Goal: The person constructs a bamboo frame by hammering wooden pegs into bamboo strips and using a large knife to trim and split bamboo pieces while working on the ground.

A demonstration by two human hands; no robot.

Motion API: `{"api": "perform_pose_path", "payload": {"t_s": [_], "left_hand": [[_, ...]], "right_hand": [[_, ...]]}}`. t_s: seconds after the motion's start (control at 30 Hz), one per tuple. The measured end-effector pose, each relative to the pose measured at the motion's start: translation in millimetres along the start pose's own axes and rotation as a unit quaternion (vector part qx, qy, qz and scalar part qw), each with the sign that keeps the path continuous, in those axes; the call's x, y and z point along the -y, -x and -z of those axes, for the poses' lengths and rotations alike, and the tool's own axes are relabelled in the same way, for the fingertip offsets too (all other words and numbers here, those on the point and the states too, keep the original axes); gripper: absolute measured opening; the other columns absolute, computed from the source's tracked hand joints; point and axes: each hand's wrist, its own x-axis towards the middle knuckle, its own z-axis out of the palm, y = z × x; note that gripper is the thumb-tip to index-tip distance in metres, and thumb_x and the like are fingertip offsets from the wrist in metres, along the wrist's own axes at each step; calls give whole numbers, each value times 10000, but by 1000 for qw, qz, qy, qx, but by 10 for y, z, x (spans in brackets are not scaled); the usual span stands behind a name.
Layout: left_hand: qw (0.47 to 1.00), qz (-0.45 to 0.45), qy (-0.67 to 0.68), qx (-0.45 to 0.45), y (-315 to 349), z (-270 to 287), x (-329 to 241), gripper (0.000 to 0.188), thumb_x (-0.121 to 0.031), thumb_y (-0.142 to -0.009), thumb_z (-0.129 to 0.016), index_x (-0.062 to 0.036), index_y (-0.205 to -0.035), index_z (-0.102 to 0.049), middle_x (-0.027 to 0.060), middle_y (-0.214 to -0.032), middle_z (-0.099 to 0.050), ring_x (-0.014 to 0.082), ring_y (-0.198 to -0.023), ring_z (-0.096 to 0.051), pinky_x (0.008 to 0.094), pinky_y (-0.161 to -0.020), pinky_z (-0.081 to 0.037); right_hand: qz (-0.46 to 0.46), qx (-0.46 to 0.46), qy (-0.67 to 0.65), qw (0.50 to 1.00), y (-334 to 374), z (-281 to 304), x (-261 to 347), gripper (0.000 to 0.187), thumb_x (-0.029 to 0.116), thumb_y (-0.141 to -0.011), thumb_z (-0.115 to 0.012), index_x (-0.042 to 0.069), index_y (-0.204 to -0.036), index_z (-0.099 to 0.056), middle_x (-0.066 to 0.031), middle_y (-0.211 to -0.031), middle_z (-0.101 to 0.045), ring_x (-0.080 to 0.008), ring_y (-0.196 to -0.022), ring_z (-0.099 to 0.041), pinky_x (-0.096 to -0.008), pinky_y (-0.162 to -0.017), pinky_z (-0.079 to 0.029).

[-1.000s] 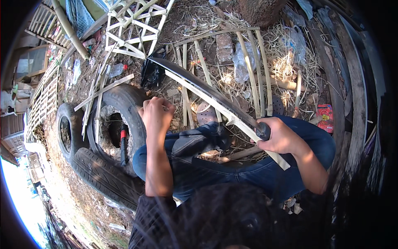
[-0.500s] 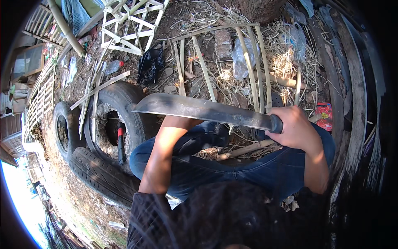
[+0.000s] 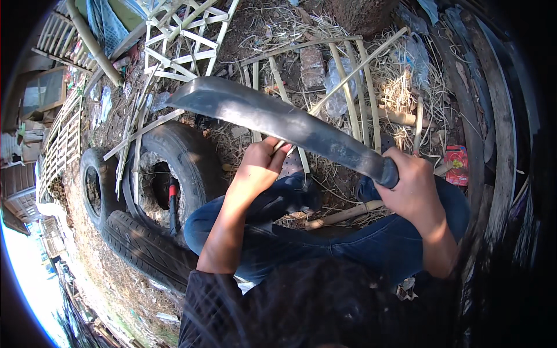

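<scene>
At far left lies a tyre (image 3: 188, 153), with a stick, black and red, in its hole. Right of it, the left hand (image 3: 261, 165) is drawn narrow, thumb and fingers pinching the lower end of a strip (image 3: 360, 68). Above that hand spans the machete (image 3: 278, 119) — its long axis slopes from a tip at upper left down to the handle at lower right. The strip runs the other way, passing behind the blade, its far end pointing to the upper right. The right hand (image 3: 409, 185) is wrapped round the handle — above the right knee — with a red packet (image 3: 456, 156) beyond.
</scene>
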Motion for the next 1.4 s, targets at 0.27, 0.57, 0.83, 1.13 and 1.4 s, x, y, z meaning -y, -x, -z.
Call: {"api": "perform_pose_path", "payload": {"t_s": [0.27, 0.57, 0.83, 1.13, 1.4], "left_hand": [[990, 18, 132, 54, 193, -139, -652, 239, -87, -966, -463, 52, -1145, -541, 232, -1070, -584, 359, -1050, -556, 404, -926, -406], [977, 111, 157, 96, 250, -178, -594, 341, -281, -1012, -409, -8, -834, -508, -6, -595, -422, 91, -573, -393, 290, -528, -334], [976, 101, 179, 65, 217, -200, -537, 339, -268, -1027, -408, 4, -844, -494, 48, -612, -429, 144, -586, -409, 327, -558, -358], [941, 170, 260, 135, 250, -232, -351, 380, -344, -1033, -396, -51, -809, -488, 6, -634, -454, 101, -559, -399, 274, -521, -354], [865, 218, 421, 166, 264, -305, -328, 411, -364, -1033, -394, -95, -727, -455, -64, -596, -345, 48, -520, -318, 222, -469, -260]], "right_hand": [[5, 37, 75, 996, -118, -131, 101, 388, 137, -608, -796, 60, -894, -545, -76, -737, -616, -279, -713, -647, -399, -628, -514], [14, -81, 174, 981, -141, -82, -6, 406, 64, -536, -795, 53, -843, -530, -100, -754, -593, -289, -724, -633, -399, -636, -509], [26, -78, 164, 983, -201, -162, 24, 398, 73, -550, -790, 58, -854, -534, -93, -768, -603, -283, -726, -634, -383, -641, -514], [19, -54, 128, 990, -166, -155, -57, 384, 97, -544, -796, 55, -832, -544, -102, -736, -604, -294, -704, -635, -392, -624, -512], [-14, -95, 23, 995, -188, -4, -93, 319, 143, -558, -766, 47, -800, -582, -115, -706, -630, -316, -655, -642, -410, -582, -507]]}}
